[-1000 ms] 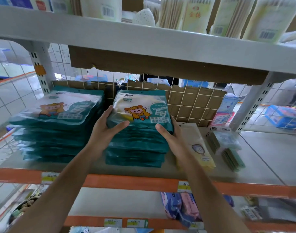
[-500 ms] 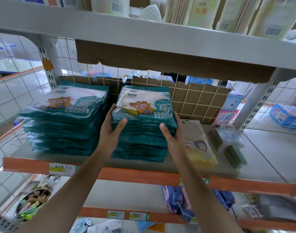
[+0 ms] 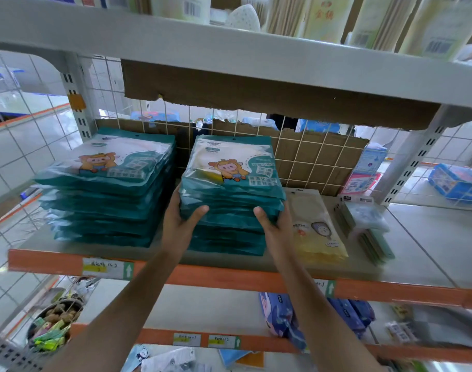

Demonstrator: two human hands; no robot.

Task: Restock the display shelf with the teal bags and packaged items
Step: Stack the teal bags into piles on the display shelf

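**Both hands clamp the middle stack of teal bags**

At the bottom of the frame, two bare forearms reach up past the orange-fronted grey display shelf (image 3: 229, 277). The left hand (image 3: 182, 224) and right hand (image 3: 275, 224) meet at the centre. Each is curled round one side of the middle stack of glossy teal plastic bags printed with a cartoon figure (image 3: 229, 183), thumbs pressed on its front edge. They grip the upper bags, while the lower ones lie on the shelf board.

A second stack of the same teal bags (image 3: 106, 189) sits at left centre, just beside the first with a narrow gap between. A flat pale-yellow pouch (image 3: 315, 232) lies just right of the right hand, with a row of slim clear packets (image 3: 369, 232) beyond it. Behind everything stands a white wire grid backed with brown cardboard (image 3: 310, 157).

The bags look slick. I judge that an uneven squeeze could fan the pile and send the top bags sliding off the front edge. A sideways nudge could also shove the pouch out of place.
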